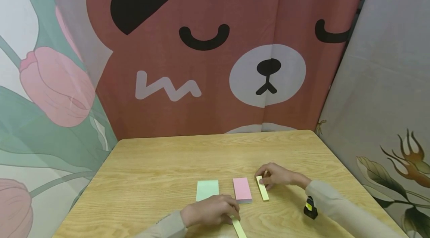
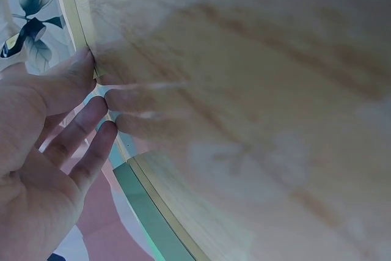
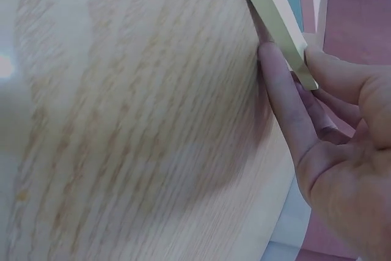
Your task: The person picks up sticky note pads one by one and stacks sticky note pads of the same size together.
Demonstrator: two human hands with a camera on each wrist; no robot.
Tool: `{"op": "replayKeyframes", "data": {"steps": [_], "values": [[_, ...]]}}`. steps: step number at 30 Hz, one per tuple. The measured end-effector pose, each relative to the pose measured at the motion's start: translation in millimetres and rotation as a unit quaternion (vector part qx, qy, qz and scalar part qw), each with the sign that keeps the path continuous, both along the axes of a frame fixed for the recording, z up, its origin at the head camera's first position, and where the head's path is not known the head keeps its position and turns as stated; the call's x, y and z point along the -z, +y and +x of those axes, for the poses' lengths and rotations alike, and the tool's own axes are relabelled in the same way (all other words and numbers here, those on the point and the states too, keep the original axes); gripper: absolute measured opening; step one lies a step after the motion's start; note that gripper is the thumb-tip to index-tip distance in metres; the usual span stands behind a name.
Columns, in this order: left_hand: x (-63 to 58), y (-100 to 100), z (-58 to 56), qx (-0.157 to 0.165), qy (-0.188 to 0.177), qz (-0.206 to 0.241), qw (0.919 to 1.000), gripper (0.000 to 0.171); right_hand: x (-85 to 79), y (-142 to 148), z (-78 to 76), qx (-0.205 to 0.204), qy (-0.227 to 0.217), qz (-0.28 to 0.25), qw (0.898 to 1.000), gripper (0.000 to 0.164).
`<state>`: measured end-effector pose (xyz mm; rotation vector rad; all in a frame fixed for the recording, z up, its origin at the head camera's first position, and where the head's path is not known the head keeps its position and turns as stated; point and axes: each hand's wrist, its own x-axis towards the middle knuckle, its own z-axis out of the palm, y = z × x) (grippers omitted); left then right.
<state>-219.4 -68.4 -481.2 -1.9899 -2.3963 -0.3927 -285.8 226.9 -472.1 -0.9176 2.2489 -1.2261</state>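
Observation:
My right hand (image 1: 277, 175) pinches the far end of a narrow yellow sticky-note pad (image 1: 263, 192). In the right wrist view, the thumb lies on one face of that pad (image 3: 278, 16) and the fingers are behind it, with one fingertip at the table. Nearer the front edge, my left hand (image 1: 213, 210) has thumb and fingertips at the far end of a second narrow yellow pad (image 1: 239, 228). The left wrist view shows the thumb against that strip (image 2: 72, 10). A green sticky-note pad (image 1: 207, 188), partly covered by the left hand, and a pink one (image 1: 242, 188) lie between the hands.
Everything lies on a light wood-grain table (image 1: 161, 163). A curtain with a bear print (image 1: 208, 114) hangs along its back edge, with patterned cloth on both sides. A small black device with a yellow label (image 1: 310, 208) sits at the right sleeve.

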Motion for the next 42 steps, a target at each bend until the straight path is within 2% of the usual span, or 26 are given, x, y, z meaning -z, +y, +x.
{"op": "replayKeyframes", "data": {"steps": [8,24,30,42], "values": [[-0.4,0,0.2,0.004,-0.004,0.005,1.0,0.024,5.3,0,-0.3,-0.007,0.063,0.019,0.998,0.024],[1.0,0,-0.6,0.002,-0.013,0.007,0.9999,0.023,5.2,-3,1.2,-0.002,0.132,0.057,0.99,0.023],[0.1,1,0.0,0.002,-0.012,0.007,0.9999,0.024,4.5,-3,4.2,-0.008,0.182,0.066,0.981,0.029],[0.7,0,0.7,-0.001,-0.009,0.003,1.0,0.024,9.6,3,12.4,-0.002,0.245,0.11,0.963,0.046]]}}
